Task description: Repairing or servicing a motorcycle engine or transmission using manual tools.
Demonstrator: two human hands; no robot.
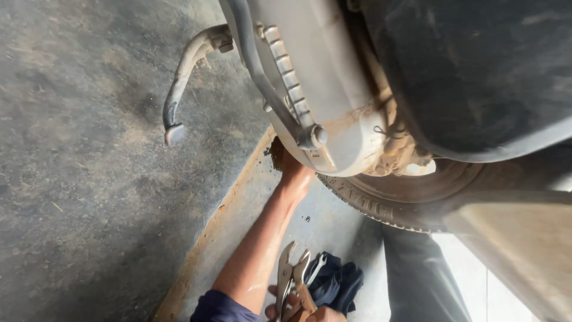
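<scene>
Reaching: my left hand (296,173) goes up under the pale engine casing (333,89) of the scooter; its fingers are hidden behind the casing's lower edge, so I cannot tell whether they are curled or spread.
Gripping: my right hand (310,311) sits at the bottom of the view, closed round the handles of the locking pliers (292,280); their jaws stand apart, pointing up toward the casing.
Work spot: the underside of the casing, just beside the rear tyre (381,206), where rusty, mud-caked fittings (396,149) crowd together.
Doing it well: I judge I should feel out the part with the left hand first, then bring the pliers up alongside that forearm, seat the jaws square and clamp firmly so they do not slip on the grime.
Risk: knuckles near the tyre and casing if the pliers let go.
Nearby: a dark blue cloth (336,283) lies just beside the pliers; a kick-start lever (182,83) hangs off to the left.
Surface: rough grey concrete floor (77,179), stained, with a rust-coloured edge (220,220) bordering a smoother strip.
Room: bright daylight at lower right; a dark body panel (476,71) overhead.
</scene>
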